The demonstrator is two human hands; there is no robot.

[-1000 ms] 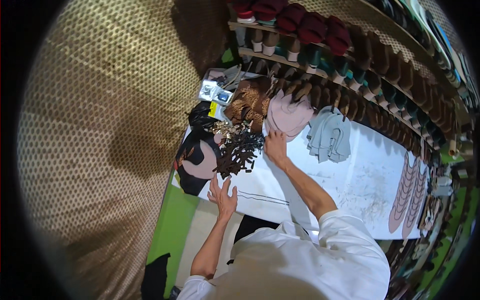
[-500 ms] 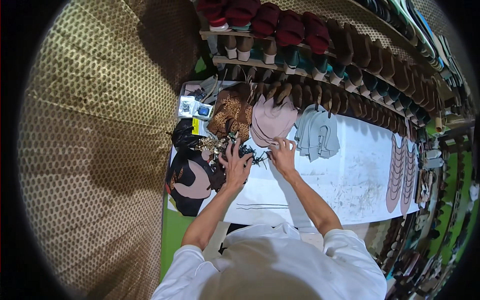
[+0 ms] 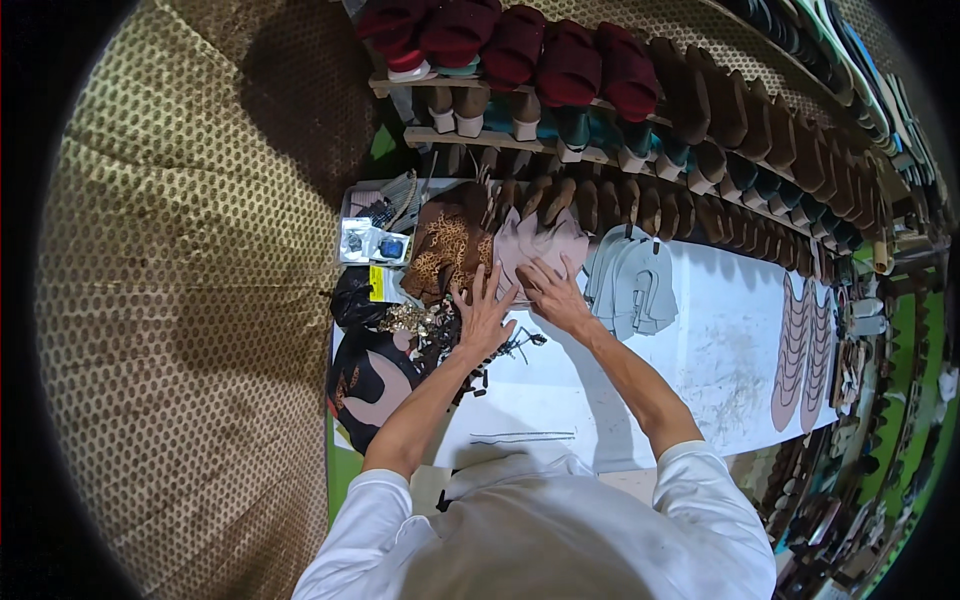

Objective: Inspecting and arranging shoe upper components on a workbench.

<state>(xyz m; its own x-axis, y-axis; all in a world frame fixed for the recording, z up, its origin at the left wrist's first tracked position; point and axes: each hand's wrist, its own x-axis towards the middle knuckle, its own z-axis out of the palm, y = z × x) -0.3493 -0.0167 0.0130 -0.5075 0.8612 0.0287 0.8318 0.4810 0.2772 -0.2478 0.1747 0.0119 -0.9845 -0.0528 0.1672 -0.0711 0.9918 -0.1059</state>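
My right hand (image 3: 560, 299) rests with spread fingers on the near part of a stack of pale pink cut shoe pieces (image 3: 541, 243). Beside it my left hand (image 3: 484, 318) is open too, its fingers fanned out at the stack's left near edge, with nothing visibly held. Left of that hand lies a heap of small gold and black trims (image 3: 428, 330), partly hidden by the hand and wrist; some dark bits (image 3: 530, 345) are scattered to its right. Leopard-print pieces (image 3: 448, 250) lie beyond my left fingertips. Grey cut pieces (image 3: 632, 285) are stacked right of my right hand.
A white-topped table (image 3: 735, 350) carries rows of pink strips (image 3: 790, 355) at its right end. Shelves of shoes and shoe lasts (image 3: 600, 155) line the far side. Black and pink pieces (image 3: 375, 385) lie at the left, near small packets (image 3: 375, 245). A patterned curtain (image 3: 190, 300) hangs left.
Both hands have moved away from the small trims. My right hand has gone slightly forward and left onto the pink pieces, and my left has shifted right with its fingers spread.
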